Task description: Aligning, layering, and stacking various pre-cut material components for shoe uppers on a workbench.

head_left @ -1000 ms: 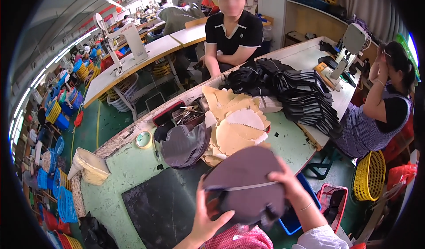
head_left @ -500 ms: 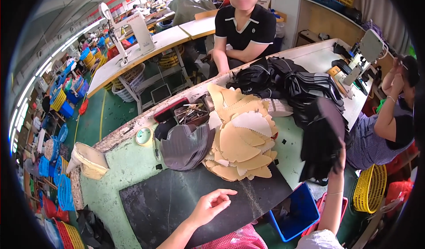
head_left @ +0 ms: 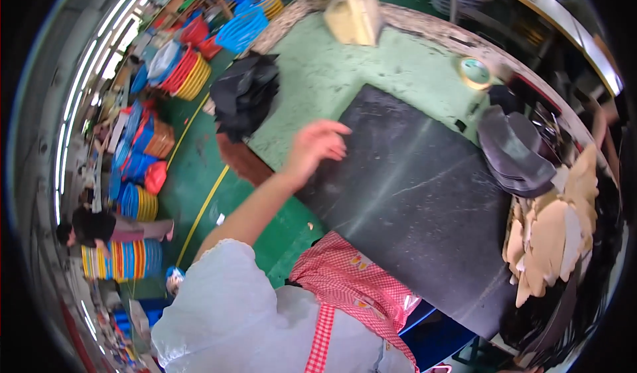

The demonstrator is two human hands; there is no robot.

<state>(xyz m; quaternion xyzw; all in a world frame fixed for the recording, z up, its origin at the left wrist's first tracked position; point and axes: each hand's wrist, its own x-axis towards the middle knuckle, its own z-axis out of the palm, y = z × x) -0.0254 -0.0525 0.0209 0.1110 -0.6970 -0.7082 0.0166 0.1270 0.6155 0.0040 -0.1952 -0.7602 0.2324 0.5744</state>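
My left hand [head_left: 318,149] hovers over the left edge of the black cutting mat [head_left: 405,180], blurred by motion. Its fingers are loosely bent and apart, with nothing in them. My right hand does not show plainly. Dark sheet pieces [head_left: 554,326] lie blurred at the lower right. Above them is a pile of tan, zigzag-edged pieces [head_left: 547,240]. Beside that pile, a stack of dark grey curved pieces [head_left: 511,150] rests at the mat's right end. A crumpled black bundle [head_left: 245,97] sits on the table's left corner, nearest to my left hand.
A roll of tape [head_left: 476,86] and a pale wedge-shaped block [head_left: 358,18] stand on the green table [head_left: 312,61]. Below the mat's near edge is a blue bin [head_left: 438,340]. Stacked baskets [head_left: 192,74] line the floor at left, where a person [head_left: 99,230] is walking.
My view has swung left, bringing the black bundle and the left aisle in. My left hand has moved to the mat's left edge. My right hand, earlier on black pieces, has left clear view.
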